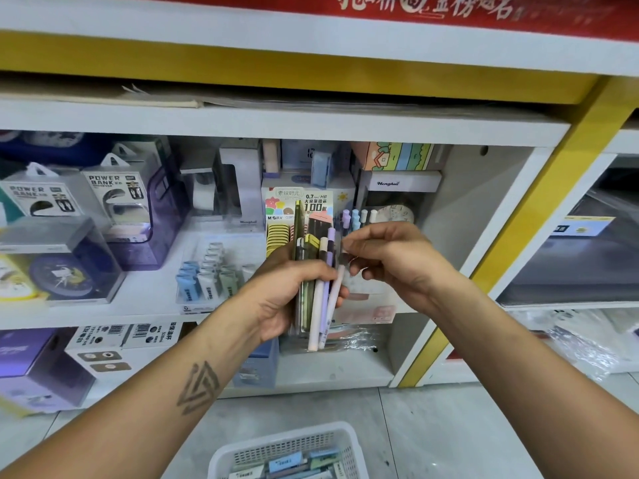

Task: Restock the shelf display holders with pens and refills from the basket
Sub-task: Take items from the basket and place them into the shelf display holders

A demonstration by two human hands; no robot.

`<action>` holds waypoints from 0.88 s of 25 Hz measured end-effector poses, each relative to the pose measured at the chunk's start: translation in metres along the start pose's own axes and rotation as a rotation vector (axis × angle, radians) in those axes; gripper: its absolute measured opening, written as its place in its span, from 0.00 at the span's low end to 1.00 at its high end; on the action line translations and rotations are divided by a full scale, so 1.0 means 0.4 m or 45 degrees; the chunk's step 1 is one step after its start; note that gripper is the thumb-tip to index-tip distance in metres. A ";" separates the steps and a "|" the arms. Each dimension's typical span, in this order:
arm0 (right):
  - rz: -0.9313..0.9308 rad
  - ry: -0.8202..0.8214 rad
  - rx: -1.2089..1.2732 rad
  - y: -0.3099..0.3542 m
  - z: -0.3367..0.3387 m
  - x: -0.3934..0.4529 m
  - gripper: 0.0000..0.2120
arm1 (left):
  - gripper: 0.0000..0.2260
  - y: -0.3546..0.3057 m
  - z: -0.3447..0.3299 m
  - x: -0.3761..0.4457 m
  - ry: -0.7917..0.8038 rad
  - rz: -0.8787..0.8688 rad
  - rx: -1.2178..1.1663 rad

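My left hand (pixel 287 292) grips a bundle of pens and flat refill packs (pixel 320 305), held upright in front of the shelf. My right hand (pixel 387 257) pinches the top of one white pen (pixel 337 288) in that bundle with its fingertips. Behind the hands, a clear display holder (pixel 359 216) holds pastel-capped pens beside a pencil-lead display box (pixel 311 202). At the bottom of the view, the white mesh basket (pixel 287 444) on the floor holds several small packs.
The white shelf (pixel 155 292) carries a tray of correction tapes (pixel 207 274), power bank boxes (pixel 114 198) and a clock box at the left. Boxes fill the lower shelf. A yellow post (pixel 539 202) bounds the shelf bay on the right.
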State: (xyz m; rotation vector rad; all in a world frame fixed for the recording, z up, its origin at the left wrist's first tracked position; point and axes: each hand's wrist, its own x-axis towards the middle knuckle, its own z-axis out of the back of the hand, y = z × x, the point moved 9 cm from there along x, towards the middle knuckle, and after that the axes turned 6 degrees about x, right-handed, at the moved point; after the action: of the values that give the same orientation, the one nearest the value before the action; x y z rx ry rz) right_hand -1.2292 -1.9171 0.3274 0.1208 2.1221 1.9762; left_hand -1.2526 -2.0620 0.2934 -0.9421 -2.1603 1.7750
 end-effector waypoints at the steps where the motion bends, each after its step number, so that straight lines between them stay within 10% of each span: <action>1: 0.048 -0.071 0.034 0.015 0.019 0.003 0.03 | 0.17 0.003 0.005 0.003 -0.024 0.011 0.000; 7: 0.579 -0.583 -0.025 0.144 0.177 -0.016 0.02 | 0.21 0.013 0.017 0.013 -0.114 0.043 0.024; 12: 0.804 -0.551 -0.828 0.135 0.125 -0.013 0.05 | 0.18 0.006 -0.006 0.018 -0.077 0.013 -0.022; 22: 0.929 -0.519 -1.124 0.114 0.107 0.007 0.02 | 0.19 0.005 -0.001 0.014 -0.076 0.016 0.000</action>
State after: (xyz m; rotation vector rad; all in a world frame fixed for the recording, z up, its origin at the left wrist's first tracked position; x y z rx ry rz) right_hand -1.2267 -1.8711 0.3700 1.1235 0.8626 2.7539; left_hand -1.2561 -2.0581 0.2903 -0.9160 -2.1946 1.8311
